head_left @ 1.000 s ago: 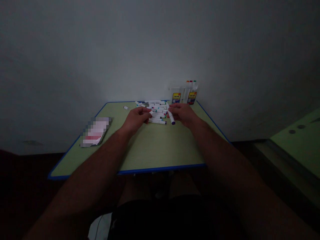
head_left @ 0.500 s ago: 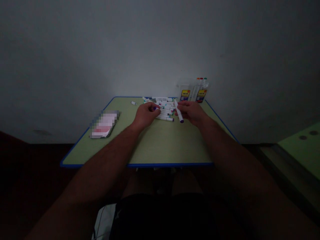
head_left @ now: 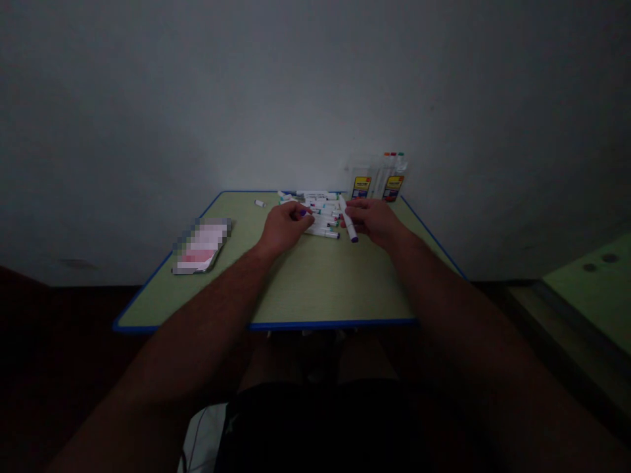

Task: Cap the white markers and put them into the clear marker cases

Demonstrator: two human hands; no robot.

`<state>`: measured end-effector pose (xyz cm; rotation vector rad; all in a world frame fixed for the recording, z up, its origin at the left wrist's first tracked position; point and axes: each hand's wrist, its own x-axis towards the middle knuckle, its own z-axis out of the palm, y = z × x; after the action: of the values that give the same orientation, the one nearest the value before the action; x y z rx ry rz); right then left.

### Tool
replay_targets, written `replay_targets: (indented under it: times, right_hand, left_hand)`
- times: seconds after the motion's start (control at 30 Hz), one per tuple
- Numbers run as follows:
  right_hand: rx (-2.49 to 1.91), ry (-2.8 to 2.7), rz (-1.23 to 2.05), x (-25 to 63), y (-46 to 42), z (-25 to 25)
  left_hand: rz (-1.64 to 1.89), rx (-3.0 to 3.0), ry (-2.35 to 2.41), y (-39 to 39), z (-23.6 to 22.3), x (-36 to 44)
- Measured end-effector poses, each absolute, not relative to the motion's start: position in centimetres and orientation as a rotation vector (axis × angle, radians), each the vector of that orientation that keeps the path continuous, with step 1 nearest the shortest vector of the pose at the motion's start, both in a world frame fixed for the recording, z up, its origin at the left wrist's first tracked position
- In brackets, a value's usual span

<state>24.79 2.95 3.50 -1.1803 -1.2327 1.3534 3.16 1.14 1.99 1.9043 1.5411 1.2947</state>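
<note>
Between the fingers of my right hand (head_left: 375, 220), a white marker (head_left: 349, 220) with a purple near end is held at a slant, its other end narrower and pointing at the wall. My left hand (head_left: 286, 225) is closed in a pinch on a small purple-ended piece, which looks like a marker cap (head_left: 303, 213). Fingers partly cover it. Several white markers (head_left: 325, 205) with coloured ends lie in a loose pile between and behind my hands. One marker (head_left: 329, 234) with a dark end rests nearest to me.
A short white cap-like piece (head_left: 260, 203) lies on the light green table (head_left: 315, 289), left of the pile. Clear marker cases (head_left: 361, 184) with yellow labels stand at the back right, some markers in them. At the left edge is a phone-like device (head_left: 202, 246), its screen blurred.
The whole view has shifted slightly, so everything appears a little further left. Both hands keep their grips, and the marker in my right hand stays at about the same slant.
</note>
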Motion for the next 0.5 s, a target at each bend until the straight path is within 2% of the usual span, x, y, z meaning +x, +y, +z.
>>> replay_targets:
  times: [0.5]
  right_hand:
    - [-1.171, -1.235, 1.355, 24.65, 2.87, 3.61]
  left_hand:
    - [1.305, 1.869, 1.502, 1.89, 1.02, 2.7]
